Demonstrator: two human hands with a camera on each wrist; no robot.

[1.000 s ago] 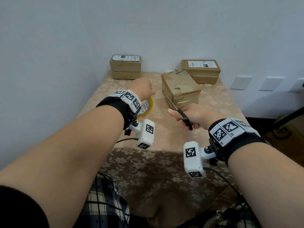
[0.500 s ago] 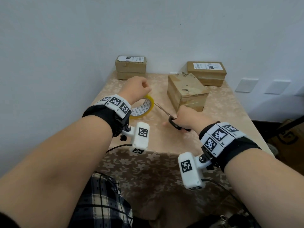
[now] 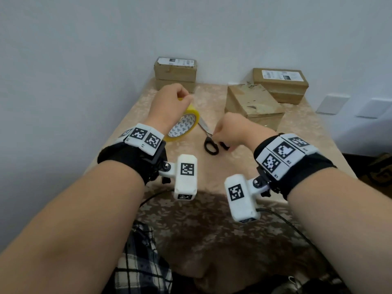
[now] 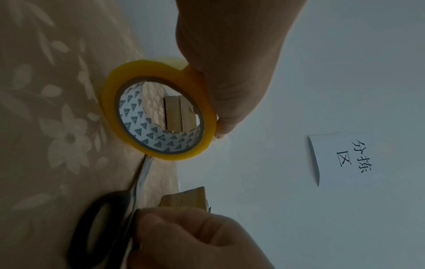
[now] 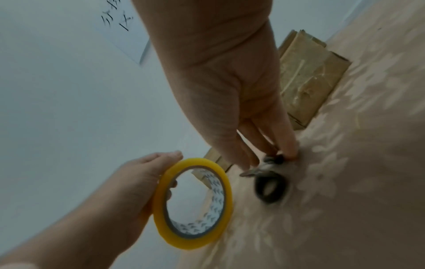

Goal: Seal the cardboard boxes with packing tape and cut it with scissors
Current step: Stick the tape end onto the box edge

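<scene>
My left hand (image 3: 180, 98) grips a yellow roll of packing tape (image 3: 192, 115) by its rim and holds it on edge just above the table; the wrist views show the roll (image 4: 108, 105) (image 5: 193, 162) in that hand (image 5: 149, 172). Black-handled scissors (image 3: 209, 143) lie flat on the tablecloth with the blades pointing under the roll. My right hand (image 3: 224, 136) is bent down over them, its fingertips (image 5: 292, 154) pinching one handle loop. A worn cardboard box (image 3: 250, 102) stands just beyond the right hand, its flaps down.
Two more labelled cardboard boxes stand against the wall, one back left (image 3: 176, 73) and one back right (image 3: 280, 83). The floral tablecloth (image 3: 212, 177) drops over the near edge. A paper sign (image 4: 340, 154) hangs on the wall.
My right hand has come down from the box and laid the scissors on the table. The left hand has kept hold of the tape roll, lifted a little.
</scene>
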